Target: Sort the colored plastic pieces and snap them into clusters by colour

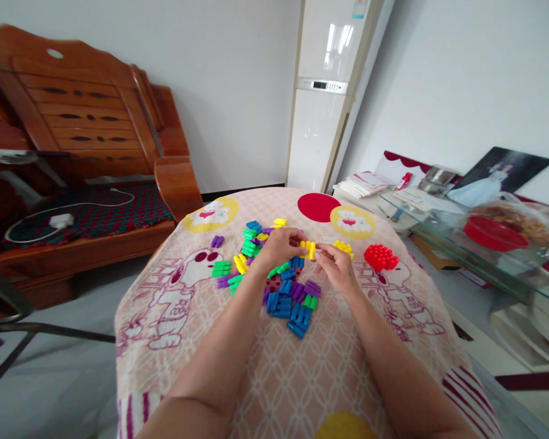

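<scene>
Between my two hands, above the table, is a yellow toy building block [308, 249]. My left hand [284, 245] pinches its left side, and the fingertips of my right hand [337, 264] close on its right side. Below and around my left hand lies a loose pile of blocks: blue blocks [282, 306], green blocks [221, 269], purple blocks [218, 241] and more yellow ones. Just beyond my right hand sits a cluster of yellow blocks [343, 248]. Farther right is a red cluster of blocks [381, 257]. My left hand and forearm hide part of the pile.
A patterned cloth covers the round table [201, 366]. To the left stands a wooden bench [86, 122] with a white cable. On the right, a glass-topped stand [457, 268] bears a red bowl [496, 233], papers and a photo. A tall white cabinet unit [318, 128] stands behind.
</scene>
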Available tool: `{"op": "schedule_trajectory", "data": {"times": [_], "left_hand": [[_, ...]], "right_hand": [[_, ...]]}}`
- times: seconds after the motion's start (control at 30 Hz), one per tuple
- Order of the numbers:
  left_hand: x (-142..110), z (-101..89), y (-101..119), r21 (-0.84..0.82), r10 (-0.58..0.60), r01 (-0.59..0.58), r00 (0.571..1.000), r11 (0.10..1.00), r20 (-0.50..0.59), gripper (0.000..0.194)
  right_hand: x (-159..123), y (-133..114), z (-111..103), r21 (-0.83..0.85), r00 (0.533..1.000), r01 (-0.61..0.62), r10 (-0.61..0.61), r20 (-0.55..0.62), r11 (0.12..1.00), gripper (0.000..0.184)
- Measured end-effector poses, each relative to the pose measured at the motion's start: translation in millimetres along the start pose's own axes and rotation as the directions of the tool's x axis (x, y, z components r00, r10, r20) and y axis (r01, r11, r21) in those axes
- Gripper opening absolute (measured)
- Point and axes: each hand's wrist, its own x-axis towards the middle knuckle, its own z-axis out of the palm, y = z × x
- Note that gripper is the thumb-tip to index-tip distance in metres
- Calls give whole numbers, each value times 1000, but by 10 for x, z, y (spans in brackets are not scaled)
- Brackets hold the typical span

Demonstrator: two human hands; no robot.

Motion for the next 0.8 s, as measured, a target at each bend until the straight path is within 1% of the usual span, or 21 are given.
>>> {"op": "schedule_trajectory", "data": {"times": [0.07, 0.13, 0.2, 0.27, 0.33, 0.4, 0.5, 0.6, 0.67, 0.7, 0.73, 0.8], "left_hand": [[11, 143, -9, 46, 18, -21, 998, 999, 67, 25], [13, 222, -33, 109, 30, -39, 996, 993, 88, 24], [7, 242, -53, 188, 41, -63, 992, 980, 120, 28], [-3, 232, -53, 267, 35, -83, 983, 960, 179, 30], [-12, 222, -30, 325, 17, -91, 975, 941, 223, 28], [-19, 231, 3, 364, 7, -96, 971, 926, 239, 27], [-29, 281, 36, 418, 10, -102, 976, 903, 215, 30], [-44, 338, 31, 450, -34, -75, 973, 890, 229, 35], [-50, 356, 13, 452, -87, -36, 965, 891, 248, 43], [-48, 355, 3, 457, -100, -17, 968, 889, 231, 47], [-44, 350, -6, 472, -95, -5, 978, 882, 187, 50], [-25, 328, -18, 518, -30, 2, 998, 856, 46, 52]], "right_hand": [[-9, -21, 38, 30, 999, -28, 27, 37, 999, 37], [-12, -24, 53, 41, 997, -68, 66, 37, 997, 34], [-13, -19, 58, 57, 995, -98, 97, 17, 994, 32], [-12, -12, 62, 63, 994, -109, 110, -5, 992, 29], [-11, -7, 67, 44, 995, -92, 93, -27, 995, 27], [-11, -6, 71, 2, 997, -53, 53, -51, 999, 25], [-11, -4, 71, -35, 995, -8, 4, -104, 999, 25], [5, 17, 45, 16, 982, -41, 43, -183, 999, 29], [29, 50, 3, 66, 960, -64, 80, -269, 996, 33], [43, 71, -24, 87, 945, -68, 92, -313, 994, 35], [58, 91, -52, 103, 931, -67, 99, -351, 992, 37], [82, 125, -96, 117, 916, -68, 108, -387, 991, 39]]}}
